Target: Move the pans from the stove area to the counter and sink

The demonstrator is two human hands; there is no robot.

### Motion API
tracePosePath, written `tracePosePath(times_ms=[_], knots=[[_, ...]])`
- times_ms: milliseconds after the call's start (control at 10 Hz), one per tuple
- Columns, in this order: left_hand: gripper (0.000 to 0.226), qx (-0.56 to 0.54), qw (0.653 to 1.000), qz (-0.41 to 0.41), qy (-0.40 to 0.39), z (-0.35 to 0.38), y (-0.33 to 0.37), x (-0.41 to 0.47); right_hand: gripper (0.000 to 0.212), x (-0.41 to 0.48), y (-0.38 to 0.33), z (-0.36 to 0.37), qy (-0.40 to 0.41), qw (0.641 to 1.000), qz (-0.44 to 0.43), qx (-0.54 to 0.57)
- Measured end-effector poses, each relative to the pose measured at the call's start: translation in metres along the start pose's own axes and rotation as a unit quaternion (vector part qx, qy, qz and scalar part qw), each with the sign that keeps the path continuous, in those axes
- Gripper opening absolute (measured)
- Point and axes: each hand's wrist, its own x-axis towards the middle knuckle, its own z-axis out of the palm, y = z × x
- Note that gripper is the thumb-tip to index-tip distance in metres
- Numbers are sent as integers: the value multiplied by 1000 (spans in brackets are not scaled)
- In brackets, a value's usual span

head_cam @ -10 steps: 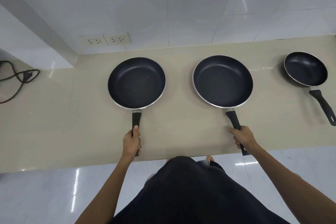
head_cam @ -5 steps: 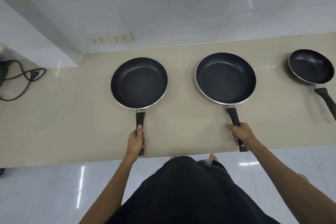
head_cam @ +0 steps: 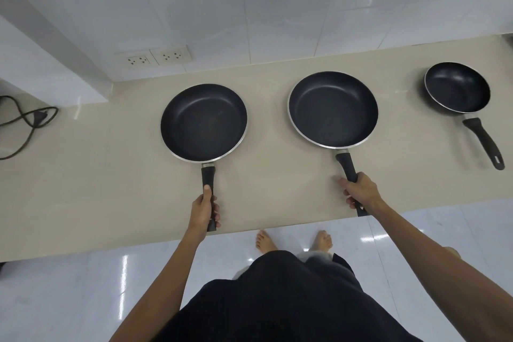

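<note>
Three black frying pans stand on a beige counter [head_cam: 97, 189]. The left pan [head_cam: 204, 122] has its handle pointing toward me, and my left hand [head_cam: 204, 209] is closed around that handle. My right hand [head_cam: 359, 191] grips the handle of the larger middle pan [head_cam: 333, 108]. Its loosely curled fingers leave the handle's end sticking out past the counter edge. A smaller pan [head_cam: 456, 87] sits alone at the far right, its handle angled down and to the right, untouched.
A white tiled wall with two double sockets [head_cam: 152, 58] backs the counter. A dark power cord [head_cam: 26, 125] lies on the counter at the far left beside a white column [head_cam: 50, 64]. My bare feet [head_cam: 294, 240] stand on the glossy floor below the counter edge.
Both hands keep their hold on the two handles. The head view has pulled back and shifted, so the feet now show. The pans sit in about the same places on the counter.
</note>
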Motion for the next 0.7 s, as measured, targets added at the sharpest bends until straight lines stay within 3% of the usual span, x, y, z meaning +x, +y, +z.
tracePosePath(times_ms=[200,500,600,700], knots=[[53,21,999,33,4,-4,-12,-15,50,-13,12,-11,-28,999,-45,-5],[61,80,987,114,79,0,-45,-73,68,-41,44,-51,-46,990,-123,-44],[64,132,970,177,100,6,-46,-94,72,-46,57,-78,-41,985,-144,-82],[80,248,938,189,149,12,-33,-122,79,-58,55,-108,-27,976,-185,-108]])
